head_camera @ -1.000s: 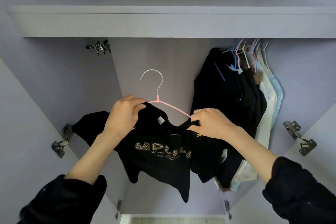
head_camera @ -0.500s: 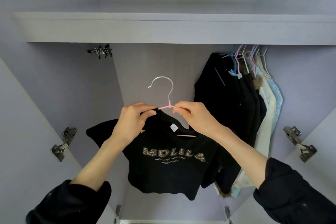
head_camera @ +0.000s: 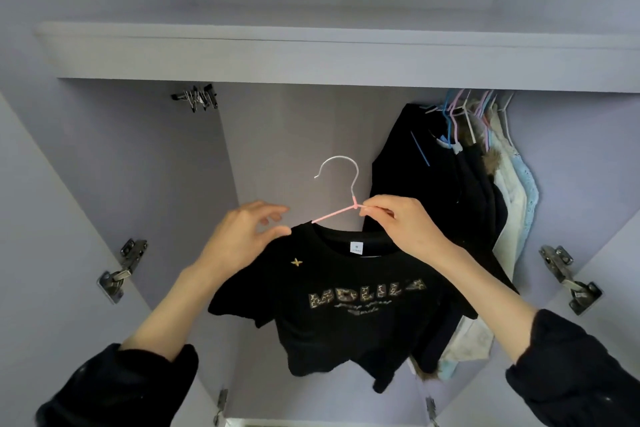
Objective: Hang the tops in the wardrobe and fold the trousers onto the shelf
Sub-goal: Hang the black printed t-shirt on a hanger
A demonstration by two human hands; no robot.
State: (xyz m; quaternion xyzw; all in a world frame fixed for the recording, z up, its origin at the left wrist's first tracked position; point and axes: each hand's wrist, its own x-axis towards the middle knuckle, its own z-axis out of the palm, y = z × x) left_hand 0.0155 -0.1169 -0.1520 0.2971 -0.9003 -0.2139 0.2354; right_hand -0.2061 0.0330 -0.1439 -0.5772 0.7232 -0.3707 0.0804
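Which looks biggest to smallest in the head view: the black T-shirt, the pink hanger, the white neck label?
1. black T-shirt
2. pink hanger, partly hidden inside the shirt
3. white neck label

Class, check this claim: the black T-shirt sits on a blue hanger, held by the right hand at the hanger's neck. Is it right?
Not quite. In the head view the hanger is pink, not blue. The rest holds: the black T-shirt sits on it, and the right hand pinches its neck.
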